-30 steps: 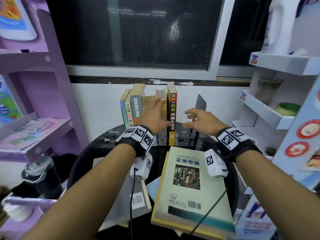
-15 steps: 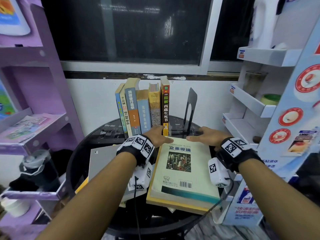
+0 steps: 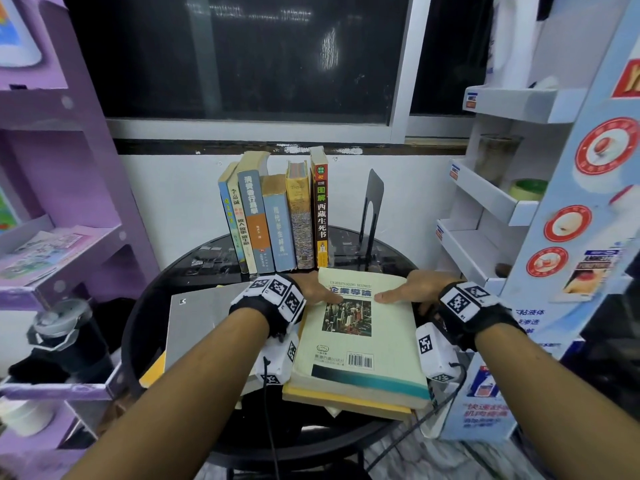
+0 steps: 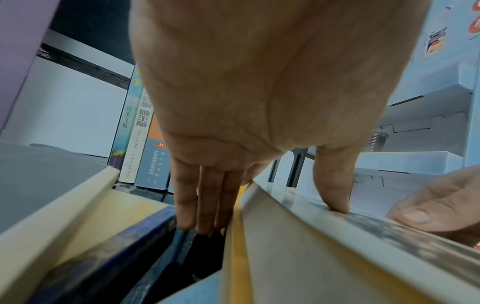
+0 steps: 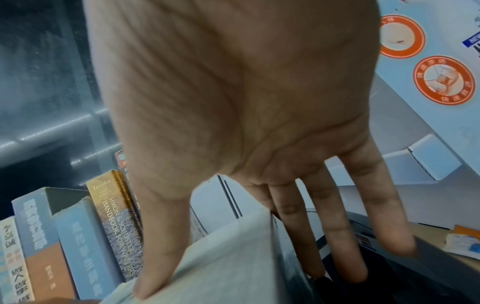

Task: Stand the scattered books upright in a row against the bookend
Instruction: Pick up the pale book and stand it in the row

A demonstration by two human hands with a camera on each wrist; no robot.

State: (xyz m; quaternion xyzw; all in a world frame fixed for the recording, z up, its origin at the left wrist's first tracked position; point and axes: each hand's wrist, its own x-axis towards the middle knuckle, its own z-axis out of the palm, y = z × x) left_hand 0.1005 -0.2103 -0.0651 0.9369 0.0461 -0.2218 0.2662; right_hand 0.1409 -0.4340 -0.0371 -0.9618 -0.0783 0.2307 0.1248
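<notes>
A thick pale green book (image 3: 360, 344) lies flat on a yellow book (image 3: 339, 398) at the front of the round black table (image 3: 145, 306). My left hand (image 3: 311, 289) holds its left edge: the thumb presses on the cover and the fingers (image 4: 205, 216) reach down the side. At the right edge my right hand (image 3: 408, 294) holds it too, thumb on the cover (image 5: 221, 267) and fingers down past the edge. Several books (image 3: 277, 220) stand in a row at the back. The black bookend (image 3: 372, 206) stands apart to their right.
A grey book (image 3: 204, 323) lies flat at the left on more books. A purple shelf unit (image 3: 69, 202) stands close on the left and a white and blue display rack (image 3: 502, 209) on the right. The wall and a dark window lie behind the table.
Both hands came down from the standing row and the bookend onto the green book. They then slid back along its two side edges and took hold.
</notes>
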